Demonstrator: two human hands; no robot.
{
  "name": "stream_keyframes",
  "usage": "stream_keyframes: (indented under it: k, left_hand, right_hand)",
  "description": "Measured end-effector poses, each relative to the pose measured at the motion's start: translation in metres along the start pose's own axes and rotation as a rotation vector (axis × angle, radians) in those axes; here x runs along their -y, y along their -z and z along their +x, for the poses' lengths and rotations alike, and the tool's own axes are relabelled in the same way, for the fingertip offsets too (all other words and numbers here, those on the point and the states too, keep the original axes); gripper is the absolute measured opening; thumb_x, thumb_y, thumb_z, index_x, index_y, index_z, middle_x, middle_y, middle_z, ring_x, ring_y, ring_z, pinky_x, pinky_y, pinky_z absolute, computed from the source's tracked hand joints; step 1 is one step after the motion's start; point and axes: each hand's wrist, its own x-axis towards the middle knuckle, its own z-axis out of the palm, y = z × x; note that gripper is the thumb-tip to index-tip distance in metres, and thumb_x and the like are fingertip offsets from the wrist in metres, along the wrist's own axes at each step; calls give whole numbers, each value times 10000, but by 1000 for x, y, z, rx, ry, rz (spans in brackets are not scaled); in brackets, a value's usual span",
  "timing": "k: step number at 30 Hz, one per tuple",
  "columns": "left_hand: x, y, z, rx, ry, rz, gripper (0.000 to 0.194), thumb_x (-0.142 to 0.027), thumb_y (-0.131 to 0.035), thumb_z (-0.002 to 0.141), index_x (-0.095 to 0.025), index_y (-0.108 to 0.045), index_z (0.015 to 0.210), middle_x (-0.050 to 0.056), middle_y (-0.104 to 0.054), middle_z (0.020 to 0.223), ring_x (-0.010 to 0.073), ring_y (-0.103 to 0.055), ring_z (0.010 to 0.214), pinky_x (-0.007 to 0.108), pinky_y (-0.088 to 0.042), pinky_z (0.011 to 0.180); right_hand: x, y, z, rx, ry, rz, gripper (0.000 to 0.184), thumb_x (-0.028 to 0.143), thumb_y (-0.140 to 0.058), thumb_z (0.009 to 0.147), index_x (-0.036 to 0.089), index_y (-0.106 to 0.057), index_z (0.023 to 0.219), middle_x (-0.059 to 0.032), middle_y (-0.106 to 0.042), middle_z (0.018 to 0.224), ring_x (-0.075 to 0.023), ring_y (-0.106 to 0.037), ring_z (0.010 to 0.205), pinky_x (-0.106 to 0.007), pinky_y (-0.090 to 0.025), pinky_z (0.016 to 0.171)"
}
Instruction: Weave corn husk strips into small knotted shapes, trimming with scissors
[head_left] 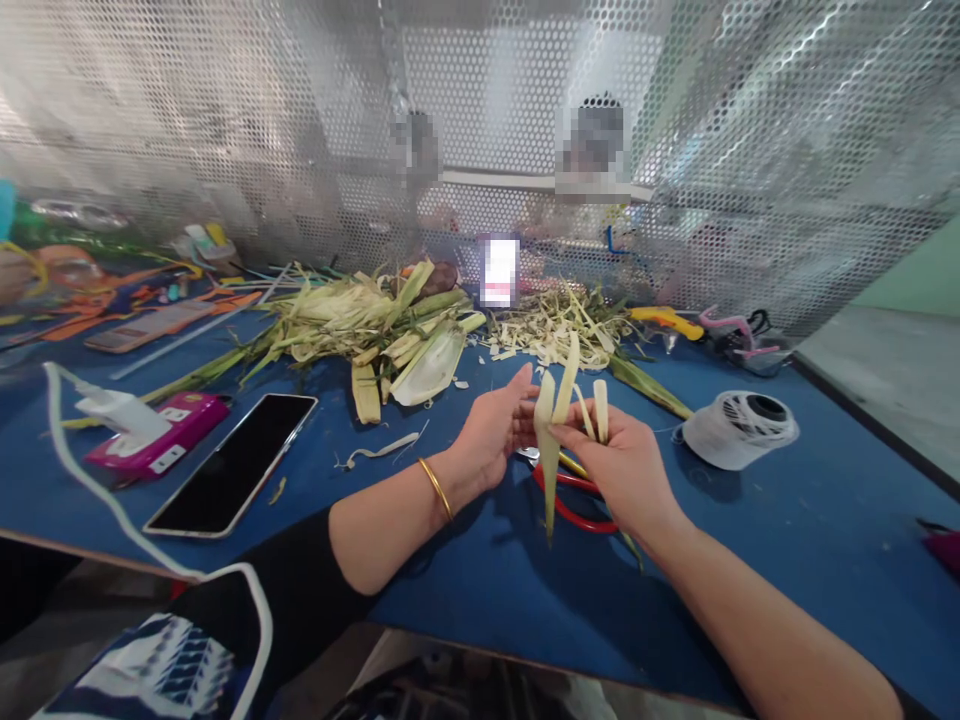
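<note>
My right hand (622, 462) is closed in a pinch on several pale green leaf strips (550, 440), which look like plant husk. One broad strip hangs down to a point, and others stick up between the fingers. My left hand (495, 430), with a gold bangle at the wrist, is beside the strips. Its thumb points up and apart, and its fingertips reach behind the broad strip; whether they touch it I cannot tell. Below both hands lies a pair of scissors with red handles (581, 522) on the blue table (465, 590), partly covered by the right hand.
Husks and stalks (352, 320) are heaped at the back, beside shredded strips (562, 325). A thread spool (739, 430) stands right, near a yellow-handled tool (666, 322). A phone (236, 465) and a purple power strip (161, 435) with a white cable lie left. A perforated screen (525, 90) rises behind.
</note>
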Motion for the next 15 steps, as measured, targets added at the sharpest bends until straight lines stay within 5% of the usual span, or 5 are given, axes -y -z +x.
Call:
stream_keyframes:
  k: [5, 15]
  left_hand:
    - [2, -1, -4, 154, -127, 110, 249, -361, -655, 743, -148, -553, 663, -19, -555, 574, 74, -514, 495, 194, -427, 500]
    - [12, -1, -2, 41, -479, 495, 208, -318, -523, 811, -175, -491, 663, -51, -457, 587, 72, -402, 535, 186, -349, 503]
  right_hand:
    - [-1, 7, 7, -96, 37, -77, 203, 365, -670, 668, 177, -593, 668, 28, -532, 587, -129, -445, 572, -255, -365, 560]
    - [-1, 2, 5, -10, -32, 109, 177, 312, -701, 637, 173, -613, 700, 24, -595, 635, -129, -489, 599, -252, -398, 585]
